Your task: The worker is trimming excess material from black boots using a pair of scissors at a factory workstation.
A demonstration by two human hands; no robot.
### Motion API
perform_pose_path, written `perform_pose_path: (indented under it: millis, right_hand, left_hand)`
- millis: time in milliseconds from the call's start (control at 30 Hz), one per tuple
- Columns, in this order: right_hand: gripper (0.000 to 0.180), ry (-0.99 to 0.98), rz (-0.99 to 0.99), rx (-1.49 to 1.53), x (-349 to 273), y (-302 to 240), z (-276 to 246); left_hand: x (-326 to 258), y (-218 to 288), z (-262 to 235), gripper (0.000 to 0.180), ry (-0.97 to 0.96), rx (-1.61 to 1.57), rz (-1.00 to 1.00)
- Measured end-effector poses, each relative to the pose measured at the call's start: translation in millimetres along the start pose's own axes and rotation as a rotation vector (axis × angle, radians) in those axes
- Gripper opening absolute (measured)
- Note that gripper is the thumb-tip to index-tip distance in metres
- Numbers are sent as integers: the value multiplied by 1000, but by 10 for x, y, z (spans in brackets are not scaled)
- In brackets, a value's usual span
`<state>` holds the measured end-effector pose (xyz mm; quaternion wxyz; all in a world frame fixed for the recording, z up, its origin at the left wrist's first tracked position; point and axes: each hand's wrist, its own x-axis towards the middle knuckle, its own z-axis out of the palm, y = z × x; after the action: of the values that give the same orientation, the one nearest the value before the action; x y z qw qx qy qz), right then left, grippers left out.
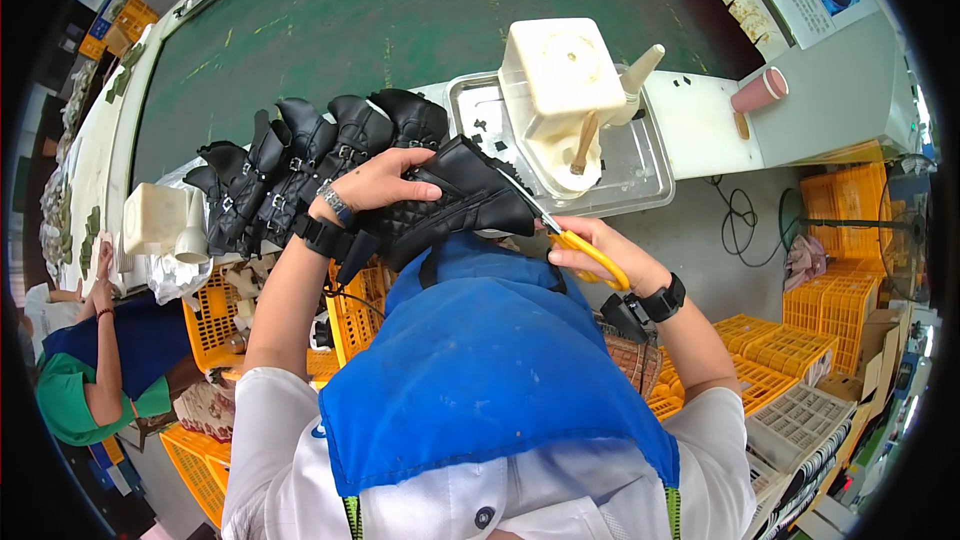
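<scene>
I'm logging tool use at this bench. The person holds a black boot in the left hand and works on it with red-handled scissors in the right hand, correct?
Not quite: the scissors have yellow handles, not red. The head view shows the right hand gripping them at the black boot, which the left hand holds, as you said.

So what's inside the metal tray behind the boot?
In the metal tray: a cream tub with a stick in it, plus small dark scraps. The tray floor beneath the tub is covered.
</scene>
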<state>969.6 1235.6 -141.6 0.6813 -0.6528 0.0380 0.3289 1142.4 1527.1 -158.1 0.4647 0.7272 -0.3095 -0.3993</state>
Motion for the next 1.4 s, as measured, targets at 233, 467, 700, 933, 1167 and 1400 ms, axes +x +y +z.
perform_pose_path:
  millis: [233,467,700,933,1167,1400]
  right_hand:
    - [39,-34,-43,-12,53,112,-30]
    - [38,67,-97,8,63,179,-19]
    - [40,74,23,53,20,23,6]
    - [43,13,-21,-51,26,117,-100]
    - [43,121,-112,144,61,133,-109]
    - [41,357,-154,345,153,352,-185]
  left_hand:
    - [95,67,24,57,-72,-31,-25]
    - [112,190,18,57,-64,79,-28]
    - [123,164,18,58,-41,47,-78]
    - [175,79,-12,66,-63,76,-71]
    - [120,29,-50,66,-77,36,-72]
    - [-628,234,-306,62,471,26,-46]
